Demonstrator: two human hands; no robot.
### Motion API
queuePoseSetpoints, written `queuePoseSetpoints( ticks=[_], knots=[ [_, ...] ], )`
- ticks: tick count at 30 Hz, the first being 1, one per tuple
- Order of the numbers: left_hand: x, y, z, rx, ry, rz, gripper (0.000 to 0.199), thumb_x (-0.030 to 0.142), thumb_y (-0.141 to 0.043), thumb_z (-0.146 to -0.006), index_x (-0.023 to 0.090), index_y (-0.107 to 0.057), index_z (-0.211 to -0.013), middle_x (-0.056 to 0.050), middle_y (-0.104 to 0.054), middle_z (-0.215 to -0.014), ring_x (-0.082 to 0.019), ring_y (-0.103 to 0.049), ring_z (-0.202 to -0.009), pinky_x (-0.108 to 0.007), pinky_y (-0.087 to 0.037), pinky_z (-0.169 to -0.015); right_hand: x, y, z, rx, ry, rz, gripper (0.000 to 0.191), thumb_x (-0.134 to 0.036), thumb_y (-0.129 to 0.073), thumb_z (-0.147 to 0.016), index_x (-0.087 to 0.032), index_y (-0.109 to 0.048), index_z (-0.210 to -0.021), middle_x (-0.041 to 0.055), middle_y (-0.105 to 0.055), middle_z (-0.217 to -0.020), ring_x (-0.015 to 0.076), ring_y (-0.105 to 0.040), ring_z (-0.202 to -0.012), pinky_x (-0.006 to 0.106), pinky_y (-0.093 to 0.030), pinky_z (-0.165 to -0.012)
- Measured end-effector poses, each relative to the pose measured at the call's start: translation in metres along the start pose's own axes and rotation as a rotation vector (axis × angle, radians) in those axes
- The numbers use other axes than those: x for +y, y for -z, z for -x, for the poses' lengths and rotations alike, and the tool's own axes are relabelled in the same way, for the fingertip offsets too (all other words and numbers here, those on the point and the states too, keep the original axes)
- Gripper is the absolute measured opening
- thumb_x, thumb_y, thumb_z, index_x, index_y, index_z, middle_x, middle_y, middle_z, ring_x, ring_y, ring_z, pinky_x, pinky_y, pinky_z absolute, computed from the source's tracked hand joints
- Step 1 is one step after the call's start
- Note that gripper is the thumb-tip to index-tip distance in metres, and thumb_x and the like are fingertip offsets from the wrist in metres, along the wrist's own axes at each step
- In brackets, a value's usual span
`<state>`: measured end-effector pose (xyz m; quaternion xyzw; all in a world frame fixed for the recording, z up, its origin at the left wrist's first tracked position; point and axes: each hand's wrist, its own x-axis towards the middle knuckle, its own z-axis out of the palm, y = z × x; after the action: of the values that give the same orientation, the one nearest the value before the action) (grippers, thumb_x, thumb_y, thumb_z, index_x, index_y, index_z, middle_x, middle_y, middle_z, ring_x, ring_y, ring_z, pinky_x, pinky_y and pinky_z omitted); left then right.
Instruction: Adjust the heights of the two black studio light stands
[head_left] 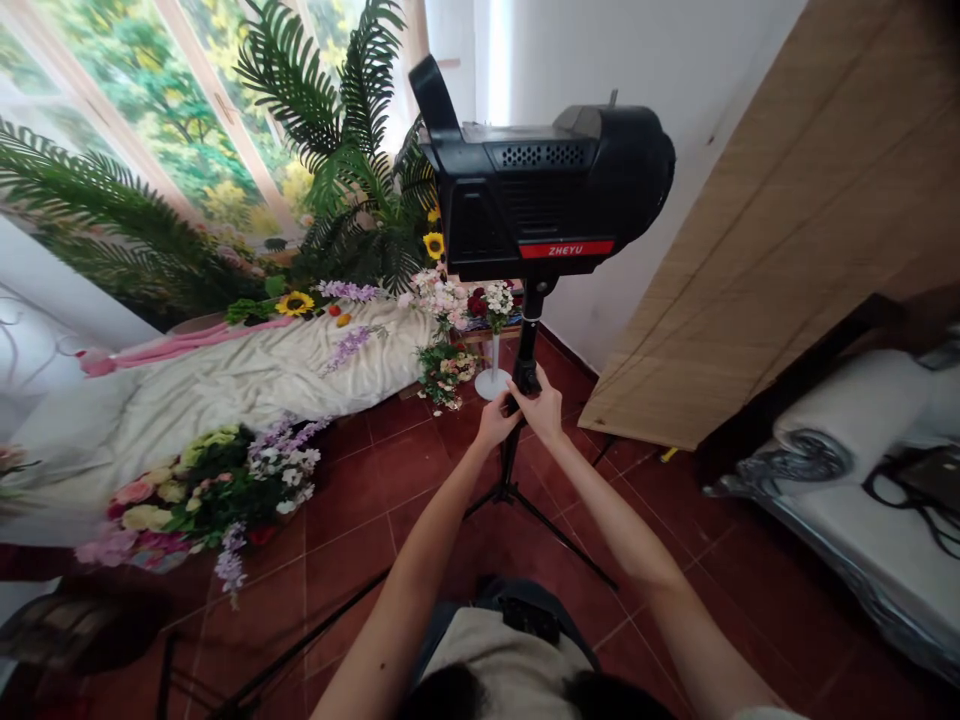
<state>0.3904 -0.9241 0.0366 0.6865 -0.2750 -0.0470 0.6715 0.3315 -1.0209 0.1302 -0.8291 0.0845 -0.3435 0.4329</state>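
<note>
A black studio light (555, 190) with a red label reading ZHEYU sits on top of a black stand (510, 455), whose legs are spread on the floor. My left hand (496, 420) is wrapped round the stand's pole, just below a joint. Beside it and slightly higher, my right hand (541, 405) grips the same joint, its fingers partly hidden behind the pole. The two hands are close together, well below the lamp body.
To the left, a bench draped in cream cloth (262, 370) has flowers (202, 490) before it and palm leaves behind. A white flower stand (493, 383) stands beyond the pole. A bamboo screen (697, 270) and an ornate sofa (862, 500) are at the right.
</note>
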Motion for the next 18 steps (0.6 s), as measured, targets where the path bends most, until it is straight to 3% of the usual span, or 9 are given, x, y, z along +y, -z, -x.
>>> queuePoseSetpoints(
  ticks=[13, 18],
  knots=[
    [0.002, -0.005, 0.002, 0.048, 0.005, 0.025, 0.05, 0.027, -0.07, -0.071, 0.014, -0.059, -0.118, -0.012, -0.069, -0.106, -0.026, -0.065, -0.098, -0.045, -0.053, -0.091, 0.005, -0.01, 0.015, 0.072, -0.053, 0.018, 0.058, -0.052, -0.06, -0.078, -0.022, -0.051, -0.127, 0.0076, -0.07, -0.106, 0.0245, -0.067, -0.095, 0.038, -0.053, -0.082],
    [0.01, -0.009, 0.005, 0.076, 0.008, 0.057, 0.05, 0.032, -0.071, -0.072, 0.014, -0.059, -0.116, -0.011, -0.068, -0.106, -0.025, -0.064, -0.098, -0.045, -0.052, -0.092, 0.003, -0.008, 0.021, 0.029, -0.078, -0.019, 0.062, -0.051, -0.063, -0.077, -0.021, -0.047, -0.128, 0.0085, -0.068, -0.108, 0.0234, -0.067, -0.095, 0.038, -0.053, -0.082]
  ],
)
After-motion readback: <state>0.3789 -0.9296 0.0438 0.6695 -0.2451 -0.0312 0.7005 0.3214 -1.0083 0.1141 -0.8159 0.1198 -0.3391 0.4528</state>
